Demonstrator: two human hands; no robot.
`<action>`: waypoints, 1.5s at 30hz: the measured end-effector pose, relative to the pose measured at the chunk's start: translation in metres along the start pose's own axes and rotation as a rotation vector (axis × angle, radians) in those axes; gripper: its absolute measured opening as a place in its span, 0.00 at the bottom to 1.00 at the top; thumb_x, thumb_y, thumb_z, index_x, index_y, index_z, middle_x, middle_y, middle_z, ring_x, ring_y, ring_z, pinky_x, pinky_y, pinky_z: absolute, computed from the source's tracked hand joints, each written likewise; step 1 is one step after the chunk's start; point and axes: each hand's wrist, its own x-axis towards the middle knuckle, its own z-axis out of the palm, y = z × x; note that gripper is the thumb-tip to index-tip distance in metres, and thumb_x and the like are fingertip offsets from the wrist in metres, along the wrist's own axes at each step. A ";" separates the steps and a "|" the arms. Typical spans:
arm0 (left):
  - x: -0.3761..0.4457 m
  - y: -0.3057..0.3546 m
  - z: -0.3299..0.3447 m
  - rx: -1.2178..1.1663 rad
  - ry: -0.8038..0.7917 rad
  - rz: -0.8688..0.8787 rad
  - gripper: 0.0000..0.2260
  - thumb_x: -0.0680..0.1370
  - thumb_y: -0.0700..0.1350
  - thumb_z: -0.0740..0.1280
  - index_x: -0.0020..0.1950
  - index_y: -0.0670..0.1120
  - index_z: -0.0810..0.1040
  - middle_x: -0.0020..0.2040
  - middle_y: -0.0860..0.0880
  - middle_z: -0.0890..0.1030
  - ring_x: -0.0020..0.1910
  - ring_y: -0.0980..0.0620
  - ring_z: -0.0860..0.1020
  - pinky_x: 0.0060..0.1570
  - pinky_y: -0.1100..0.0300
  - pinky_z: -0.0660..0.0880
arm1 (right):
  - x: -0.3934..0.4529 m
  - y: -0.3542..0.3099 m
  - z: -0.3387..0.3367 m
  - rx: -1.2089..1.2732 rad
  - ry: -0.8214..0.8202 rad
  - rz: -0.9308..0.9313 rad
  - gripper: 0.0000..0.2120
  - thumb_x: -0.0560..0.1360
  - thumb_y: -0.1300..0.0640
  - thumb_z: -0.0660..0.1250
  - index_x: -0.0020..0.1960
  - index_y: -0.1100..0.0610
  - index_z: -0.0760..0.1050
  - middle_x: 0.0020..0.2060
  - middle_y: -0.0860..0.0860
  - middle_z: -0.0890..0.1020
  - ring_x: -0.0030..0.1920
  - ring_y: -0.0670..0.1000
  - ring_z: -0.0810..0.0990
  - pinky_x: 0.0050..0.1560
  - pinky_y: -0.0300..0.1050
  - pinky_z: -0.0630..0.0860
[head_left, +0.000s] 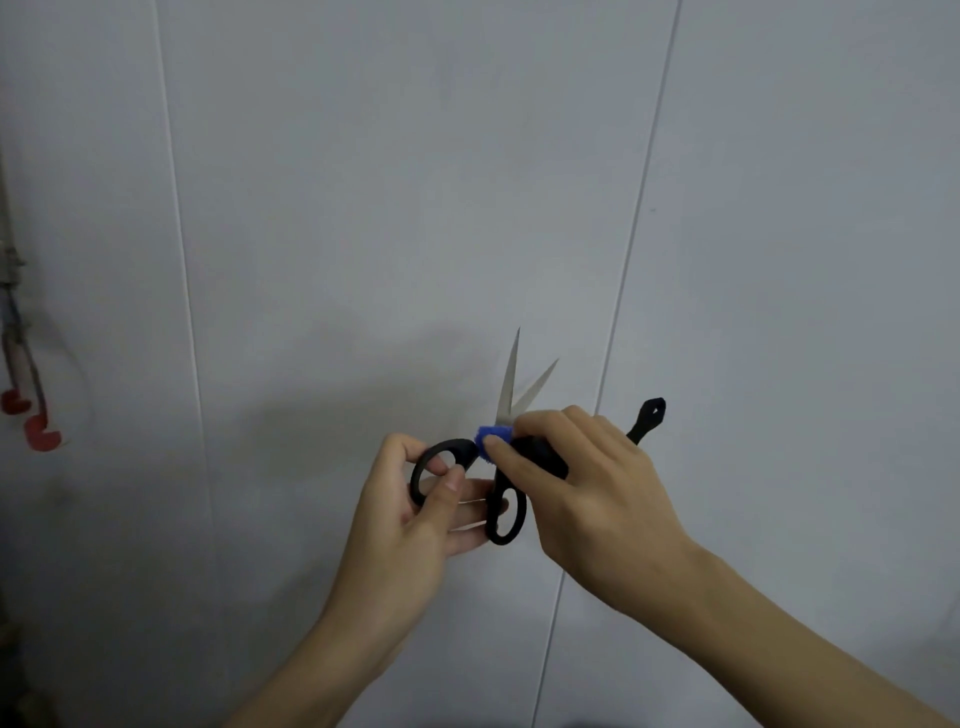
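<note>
No readable text, label, brand, number or sign anywhere: nothing legible on the scissors (506, 387), on the blue strip (488, 432) or on the grey wall panels (415, 208).

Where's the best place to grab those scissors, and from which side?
Take the scissors by the black handle loops, coming from below. The blades stand open, tips pointing up, and the right hand pinches a blue strap near the pivot; the loops, held by the left hand, are the blunt part.
</note>
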 end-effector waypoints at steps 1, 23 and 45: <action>0.000 0.000 0.000 0.020 -0.004 0.013 0.04 0.81 0.37 0.59 0.46 0.41 0.67 0.42 0.40 0.85 0.43 0.43 0.85 0.44 0.49 0.82 | 0.000 0.000 0.001 -0.011 -0.010 0.003 0.16 0.72 0.68 0.61 0.56 0.60 0.81 0.47 0.55 0.81 0.40 0.55 0.74 0.35 0.49 0.71; 0.002 -0.010 0.000 0.238 -0.002 0.132 0.08 0.81 0.36 0.60 0.44 0.45 0.66 0.43 0.40 0.84 0.44 0.46 0.85 0.44 0.48 0.82 | 0.013 -0.008 0.002 -0.041 -0.111 0.127 0.14 0.63 0.68 0.73 0.48 0.60 0.82 0.39 0.53 0.77 0.35 0.54 0.74 0.29 0.42 0.67; 0.001 0.015 -0.006 -0.092 -0.043 0.034 0.04 0.81 0.35 0.58 0.46 0.41 0.66 0.41 0.35 0.85 0.41 0.35 0.84 0.45 0.41 0.80 | 0.020 0.001 0.013 0.163 0.222 0.158 0.09 0.79 0.63 0.64 0.53 0.63 0.82 0.44 0.57 0.76 0.34 0.56 0.76 0.30 0.50 0.75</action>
